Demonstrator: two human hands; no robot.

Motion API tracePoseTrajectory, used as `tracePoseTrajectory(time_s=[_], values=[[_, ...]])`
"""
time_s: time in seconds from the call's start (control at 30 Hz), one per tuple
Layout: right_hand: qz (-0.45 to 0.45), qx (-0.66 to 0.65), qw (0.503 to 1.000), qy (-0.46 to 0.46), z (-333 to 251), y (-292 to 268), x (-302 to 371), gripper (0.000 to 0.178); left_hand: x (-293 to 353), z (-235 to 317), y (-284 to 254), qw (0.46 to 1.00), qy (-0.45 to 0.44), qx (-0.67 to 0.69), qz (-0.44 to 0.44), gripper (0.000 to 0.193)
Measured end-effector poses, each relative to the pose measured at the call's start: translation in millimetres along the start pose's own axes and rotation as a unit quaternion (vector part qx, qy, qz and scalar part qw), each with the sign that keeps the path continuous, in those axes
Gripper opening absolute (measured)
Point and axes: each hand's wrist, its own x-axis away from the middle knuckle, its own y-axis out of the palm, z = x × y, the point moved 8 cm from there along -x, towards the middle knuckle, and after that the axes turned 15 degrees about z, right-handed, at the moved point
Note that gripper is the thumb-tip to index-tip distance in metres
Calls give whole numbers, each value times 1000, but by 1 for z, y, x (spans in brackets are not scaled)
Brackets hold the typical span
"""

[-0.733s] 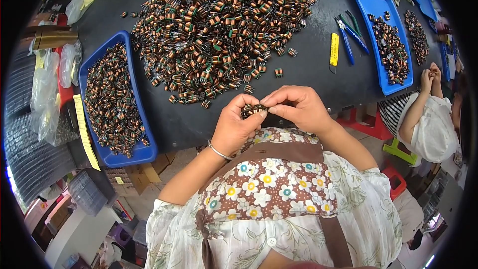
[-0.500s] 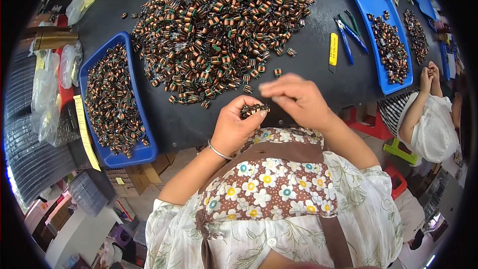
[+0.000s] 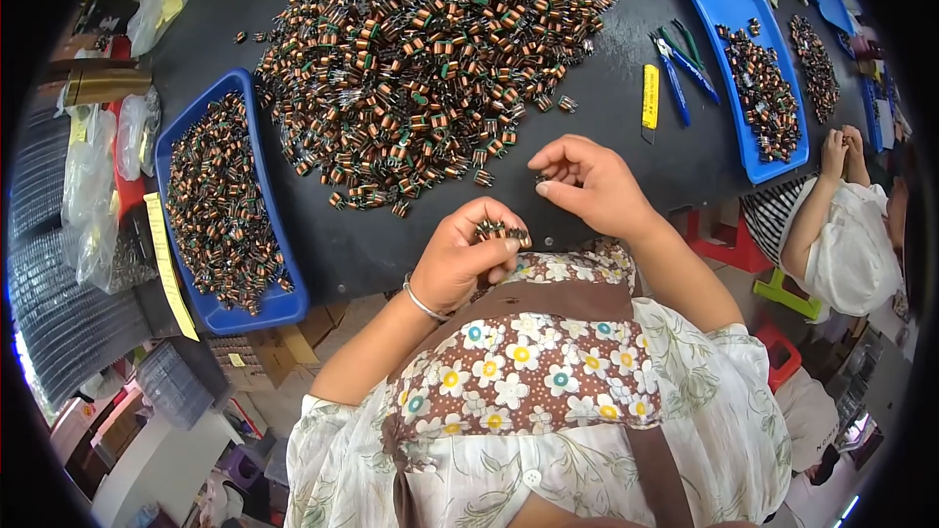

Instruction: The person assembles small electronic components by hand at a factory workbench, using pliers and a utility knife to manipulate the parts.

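My left hand (image 3: 460, 256), a bangle at its wrist, is closed round several small copper-wound coils (image 3: 501, 233) with pin legs, lined up between thumb and fingers. To its right, just above the table's near edge, my right hand (image 3: 592, 184) pinches a single coil (image 3: 541, 178) between thumb and fingertips; most of it is hidden. Beyond both hands rises a big heap of the same coils (image 3: 421, 59), copper, black and green. A few loose ones lie at its near right side, one of them a stray coil (image 3: 567, 104).
A blue tray (image 3: 284, 305) full of coils stands at left, and another blue tray (image 3: 719, 0) with coils at right. Between heap and right tray lie a yellow utility knife (image 3: 650, 98), blue-handled pliers (image 3: 677, 88) and green-handled pliers (image 3: 688, 46). A co-worker's hands (image 3: 843, 147) are at far right.
My right hand has come down onto the table and taken up the loose coil that lay beyond it. My left hand keeps its coils, turned slightly.
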Motion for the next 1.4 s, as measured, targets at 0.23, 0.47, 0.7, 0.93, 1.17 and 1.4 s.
tracePoseTrajectory(time_s=[0.23,0.47,0.7,0.93,1.17,1.4], values=[[-53,-124,986,99,11,11,7,18,4,-1,17,989,4,64,-136,26],[-62,-142,984,88,2,13,9,17,-4,-19,9,980,-93,119,-126,23],[8,-52,998,-29,-24,-12,-10,7,-1,-14,15,973,-94,153,-144,18],[169,249,905,-299,-29,-38,-32,11,-1,-17,8,981,-105,94,-133,20],[-32,95,963,-249,-50,7,6,11,-6,-3,5,998,-55,32,21,26],[70,162,937,-302,-54,-25,-26,15,-5,-7,-3,998,-31,-20,49,12]])
